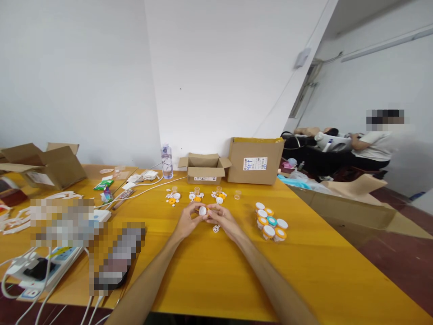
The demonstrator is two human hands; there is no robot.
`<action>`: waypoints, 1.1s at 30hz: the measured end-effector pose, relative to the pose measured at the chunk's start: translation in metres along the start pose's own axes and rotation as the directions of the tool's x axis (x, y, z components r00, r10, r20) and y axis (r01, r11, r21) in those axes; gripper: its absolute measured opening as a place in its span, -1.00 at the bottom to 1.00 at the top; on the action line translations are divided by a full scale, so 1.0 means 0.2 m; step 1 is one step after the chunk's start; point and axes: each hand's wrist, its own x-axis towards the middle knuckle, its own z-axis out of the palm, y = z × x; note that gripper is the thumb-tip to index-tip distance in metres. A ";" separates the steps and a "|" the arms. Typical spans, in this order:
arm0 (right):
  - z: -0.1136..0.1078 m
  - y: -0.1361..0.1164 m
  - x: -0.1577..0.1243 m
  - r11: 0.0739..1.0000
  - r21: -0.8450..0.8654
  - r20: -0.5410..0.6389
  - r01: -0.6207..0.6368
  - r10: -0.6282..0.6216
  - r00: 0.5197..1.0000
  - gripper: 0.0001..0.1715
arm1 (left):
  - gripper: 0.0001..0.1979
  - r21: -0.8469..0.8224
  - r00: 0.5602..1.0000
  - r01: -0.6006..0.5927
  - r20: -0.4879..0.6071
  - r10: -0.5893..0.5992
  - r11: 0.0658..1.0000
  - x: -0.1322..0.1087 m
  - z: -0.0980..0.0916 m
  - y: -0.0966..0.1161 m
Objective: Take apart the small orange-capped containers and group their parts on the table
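Bright, soft light; edges stretched.

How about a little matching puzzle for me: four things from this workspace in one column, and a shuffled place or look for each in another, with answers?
Things:
1. Clear bottle
2. Large box
3. White cap
4. Lidded cups

Places or looks:
A. Between the left hand and the right hand
B. Clustered to the right of both hands
C. Standing just left of the small open carton
D. Brown, with a label on its front

Pairs: 1-C; 2-D; 3-A; 4-B
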 end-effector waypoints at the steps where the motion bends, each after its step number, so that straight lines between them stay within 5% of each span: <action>1: 0.00 0.00 0.00 1.000 -0.001 0.002 -0.010 0.010 1.000 -0.46 | -0.70 0.005 1.000 0.003 0.000 -0.003 1.000 0.00 0.00 0.00; 9: -0.02 -0.02 0.00 0.997 -0.074 -0.001 -0.015 0.015 1.000 -0.46 | -0.61 -0.024 0.997 0.056 -0.056 -0.057 0.998 0.00 -0.02 -0.01; 16: 0.00 0.00 0.00 0.945 -0.323 0.117 0.048 -0.011 0.993 -0.45 | -0.55 -0.132 0.976 0.105 -0.179 -0.128 0.986 0.03 -0.05 -0.03; 24: 0.10 0.03 -0.04 0.703 -0.679 0.240 0.209 -0.056 0.969 -0.84 | -0.68 -0.107 0.958 0.097 -0.260 -0.123 0.989 0.03 -0.05 -0.03; 33: 0.11 -0.01 -0.06 0.522 -0.743 0.378 0.419 -0.189 0.906 -0.92 | -0.87 0.071 0.983 0.131 -0.137 -0.120 0.989 0.02 -0.04 -0.07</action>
